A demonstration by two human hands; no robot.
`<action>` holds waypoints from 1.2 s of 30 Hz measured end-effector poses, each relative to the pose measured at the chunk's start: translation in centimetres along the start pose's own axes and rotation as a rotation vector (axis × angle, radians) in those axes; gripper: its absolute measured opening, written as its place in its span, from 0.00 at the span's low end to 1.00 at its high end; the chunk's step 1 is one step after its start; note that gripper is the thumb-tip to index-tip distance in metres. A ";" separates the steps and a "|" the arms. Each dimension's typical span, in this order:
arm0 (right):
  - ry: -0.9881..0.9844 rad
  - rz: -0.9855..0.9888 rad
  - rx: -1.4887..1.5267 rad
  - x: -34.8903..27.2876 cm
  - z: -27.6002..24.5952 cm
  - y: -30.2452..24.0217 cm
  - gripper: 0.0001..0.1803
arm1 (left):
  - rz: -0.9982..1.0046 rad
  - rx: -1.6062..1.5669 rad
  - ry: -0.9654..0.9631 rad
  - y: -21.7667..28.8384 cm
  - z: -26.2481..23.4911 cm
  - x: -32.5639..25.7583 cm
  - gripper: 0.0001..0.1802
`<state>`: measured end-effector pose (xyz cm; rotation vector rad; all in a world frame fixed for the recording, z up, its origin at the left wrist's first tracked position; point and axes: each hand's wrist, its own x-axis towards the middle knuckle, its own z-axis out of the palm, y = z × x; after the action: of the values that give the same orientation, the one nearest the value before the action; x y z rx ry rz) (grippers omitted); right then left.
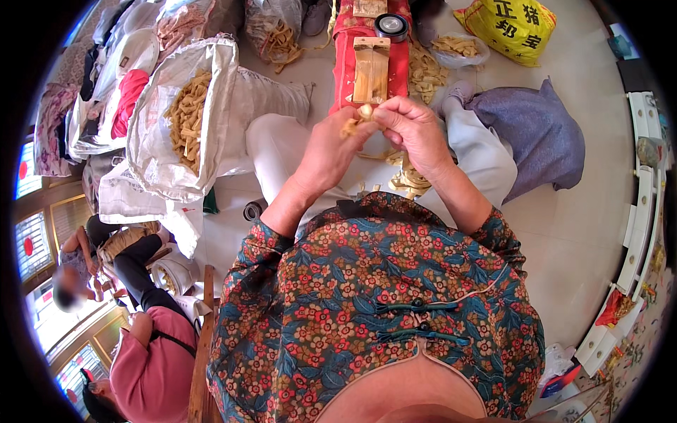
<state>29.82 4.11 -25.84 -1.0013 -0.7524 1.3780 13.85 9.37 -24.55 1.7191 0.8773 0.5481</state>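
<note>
Pinching a small tan strip piece (361, 113) between fingertips, the left hand (331, 151) and right hand (416, 130) meet closed around it. Just beyond the fingers stands a wooden jig (371, 69) on a red bench (345, 63); to their left an open white sack (159, 141) of tan strips rests on the pale tiled floor (592, 233).

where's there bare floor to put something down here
Bare floor lies on the person's right, between the grey cloth and the white shelf. A small patch sits between the yellow bag and the cloth. The left is crowded with the open sack and clothes.
</note>
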 end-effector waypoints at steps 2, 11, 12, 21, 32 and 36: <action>-0.038 0.075 0.033 0.0 -0.4 0.3 0.06 | 0.012 0.092 -0.003 -0.2 0.2 0.2 0.14; 0.109 0.130 0.155 0.8 -1.4 -0.3 0.09 | -0.169 -0.670 -0.171 1.3 0.0 -0.8 0.16; 0.091 0.118 0.186 0.9 -1.6 -0.3 0.09 | -0.169 -0.706 -0.166 1.4 -0.3 -1.0 0.16; 0.061 0.119 -0.028 0.9 -2.1 0.9 0.07 | 0.408 0.699 0.330 -0.4 -2.2 0.8 0.17; -0.045 0.024 -0.611 -0.1 -1.7 4.1 0.10 | 0.546 0.908 0.012 -4.0 -1.3 1.8 0.17; -0.071 -0.124 -0.680 -0.2 -0.2 3.0 0.10 | 0.697 0.917 0.059 -6.4 -2.2 3.6 0.13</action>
<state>28.72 3.61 -28.62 -1.4004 -1.3632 1.0642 12.66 14.52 -30.10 2.9022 0.5655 0.7011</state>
